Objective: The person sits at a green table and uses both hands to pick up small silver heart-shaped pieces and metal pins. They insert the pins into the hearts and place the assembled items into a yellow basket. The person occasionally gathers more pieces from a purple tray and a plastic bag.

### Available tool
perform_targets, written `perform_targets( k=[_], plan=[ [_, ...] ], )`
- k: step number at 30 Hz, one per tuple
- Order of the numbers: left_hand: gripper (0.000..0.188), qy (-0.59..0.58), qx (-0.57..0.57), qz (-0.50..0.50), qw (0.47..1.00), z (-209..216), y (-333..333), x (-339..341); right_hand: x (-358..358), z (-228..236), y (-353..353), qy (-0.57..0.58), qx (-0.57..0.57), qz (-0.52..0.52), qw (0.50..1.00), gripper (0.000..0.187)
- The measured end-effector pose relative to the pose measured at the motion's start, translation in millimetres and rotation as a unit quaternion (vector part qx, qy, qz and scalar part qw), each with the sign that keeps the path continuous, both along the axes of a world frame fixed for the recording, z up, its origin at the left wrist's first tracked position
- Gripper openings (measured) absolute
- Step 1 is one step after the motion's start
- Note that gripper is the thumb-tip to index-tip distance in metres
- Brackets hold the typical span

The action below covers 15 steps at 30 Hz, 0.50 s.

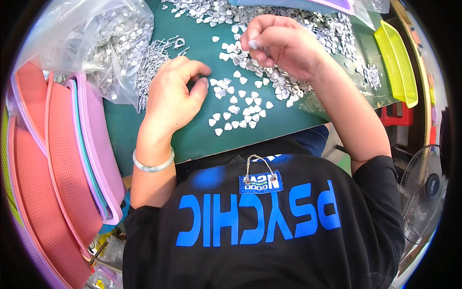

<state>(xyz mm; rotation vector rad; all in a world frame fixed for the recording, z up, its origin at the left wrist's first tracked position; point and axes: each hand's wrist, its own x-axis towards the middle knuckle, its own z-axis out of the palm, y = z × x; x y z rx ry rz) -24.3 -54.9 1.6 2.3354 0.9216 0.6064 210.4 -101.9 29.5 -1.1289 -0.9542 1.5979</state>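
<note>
My left hand (174,91) rests low over the green table beside a pile of thin metal pins (153,60). Its thumb and forefinger are apart with nothing seen between them; the other fingers are mostly hidden. Above a heap of small silver heart-shaped pieces (285,87), my right hand (286,48) is raised with its fingers curled and the thumb pressed to the forefinger. A pale spot shows at those tips, but whether it is a heart piece or the thumbnail I cannot tell. Several loose hearts (248,111) lie scattered between my hands.
A clear plastic bag (120,43) full of silver pieces stands at the left. Stacked pink and purple baskets (72,159) crowd the table's left side. A yellow-green basket (397,62) sits at the right edge, a purple tray (308,4) at the far edge. A fan (426,188) stands lower right.
</note>
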Motion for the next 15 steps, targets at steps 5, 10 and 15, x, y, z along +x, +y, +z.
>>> perform_targets(
  k=[5,10,15],
  plan=[
    [0.009,0.005,0.046,-0.038,0.998,-3.0,-2.6,-0.3,-2.9,-2.3,-0.5,-0.017,0.0,0.029,0.999,0.019],
    [0.008,0.018,0.038,-0.033,0.999,-6.0,0.4,-1.9,-24.2,-17.3,-4.6,-0.511,0.265,0.162,0.801,0.014],
    [0.008,0.023,0.031,-0.022,0.999,-6.8,0.4,-2.1,-33.4,-14.0,-13.3,-0.63,0.275,0.151,0.711,0.008]
  ],
)
